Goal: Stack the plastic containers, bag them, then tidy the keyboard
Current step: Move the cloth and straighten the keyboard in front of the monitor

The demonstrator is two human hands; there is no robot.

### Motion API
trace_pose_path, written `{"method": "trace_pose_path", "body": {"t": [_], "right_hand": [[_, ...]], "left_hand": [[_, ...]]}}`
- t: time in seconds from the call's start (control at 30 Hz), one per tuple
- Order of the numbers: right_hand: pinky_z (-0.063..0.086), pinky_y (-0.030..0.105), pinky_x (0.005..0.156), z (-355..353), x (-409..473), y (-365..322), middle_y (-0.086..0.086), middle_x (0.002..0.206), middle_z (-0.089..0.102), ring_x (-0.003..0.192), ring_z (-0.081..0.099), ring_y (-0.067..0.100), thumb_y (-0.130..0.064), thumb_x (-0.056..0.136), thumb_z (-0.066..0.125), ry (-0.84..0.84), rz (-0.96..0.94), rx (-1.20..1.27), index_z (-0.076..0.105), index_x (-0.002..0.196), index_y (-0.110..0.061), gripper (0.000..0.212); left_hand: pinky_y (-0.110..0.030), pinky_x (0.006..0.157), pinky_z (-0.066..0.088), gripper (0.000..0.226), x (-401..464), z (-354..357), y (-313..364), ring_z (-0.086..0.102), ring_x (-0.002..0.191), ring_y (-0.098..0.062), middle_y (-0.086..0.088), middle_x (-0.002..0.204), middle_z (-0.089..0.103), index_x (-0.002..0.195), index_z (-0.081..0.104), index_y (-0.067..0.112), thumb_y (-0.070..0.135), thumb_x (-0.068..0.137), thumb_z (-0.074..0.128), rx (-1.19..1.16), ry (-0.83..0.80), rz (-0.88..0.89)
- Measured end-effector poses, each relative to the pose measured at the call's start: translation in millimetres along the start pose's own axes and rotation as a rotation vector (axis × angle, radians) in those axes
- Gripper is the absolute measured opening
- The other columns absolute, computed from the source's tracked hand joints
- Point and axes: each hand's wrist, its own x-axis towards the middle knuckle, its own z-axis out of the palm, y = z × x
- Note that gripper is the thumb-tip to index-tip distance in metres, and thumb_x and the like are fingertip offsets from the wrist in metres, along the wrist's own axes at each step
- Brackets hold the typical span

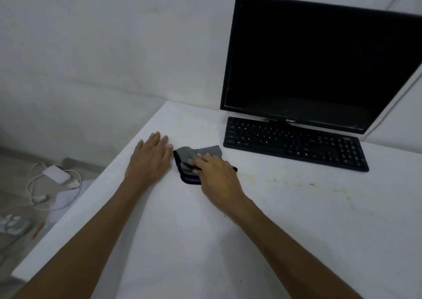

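Keyboard (296, 144) rear edge under monitor (319, 63)

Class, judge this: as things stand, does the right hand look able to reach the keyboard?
Probably yes. The right hand rests on the cloth, with only bare table between it and the keyboard.

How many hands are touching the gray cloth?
1. The right hand rests on the gray cloth and presses it to the white table. The left hand lies flat on the table just left of the cloth, not on it.
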Motion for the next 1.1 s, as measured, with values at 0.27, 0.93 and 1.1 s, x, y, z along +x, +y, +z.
{"method": "trace_pose_path", "body": {"t": [0.27,0.93,1.1], "right_hand": [[0.047,0.036,0.107,-48,-53,50,-0.012,0.153,0.061,0.141,0.054,0.014,-0.027,0.111,0.053,-0.001,0.123,-0.049,0.065,0.146,-0.038,0.039],[0.059,0.039,0.089,-41,-62,31,0.000,0.140,0.070,0.125,0.065,0.024,-0.014,0.103,0.061,0.024,0.178,-0.199,0.069,0.142,-0.027,0.042],[0.055,0.033,0.098,-43,-74,32,-0.011,0.153,0.062,0.135,0.059,0.015,-0.024,0.107,0.059,0.003,0.084,-0.044,0.065,0.147,-0.037,0.042]], "left_hand": [[-0.055,0.131,0.014,0.058,-3,6,66,0.020,0.164,-0.026,-0.014,0.174,0.030,0.164,0.037,0.015,0.040,0.114,0.023,-0.163,0.008,0.104],[-0.056,0.131,0.009,0.064,-7,12,78,0.019,0.164,-0.017,-0.005,0.175,0.029,0.166,0.034,0.020,0.045,0.110,0.018,-0.193,0.054,0.152],[-0.061,0.127,0.018,0.069,-9,6,45,0.031,0.160,-0.020,-0.007,0.171,0.038,0.164,0.041,0.018,0.047,0.106,0.016,-0.101,0.149,0.168]]}}
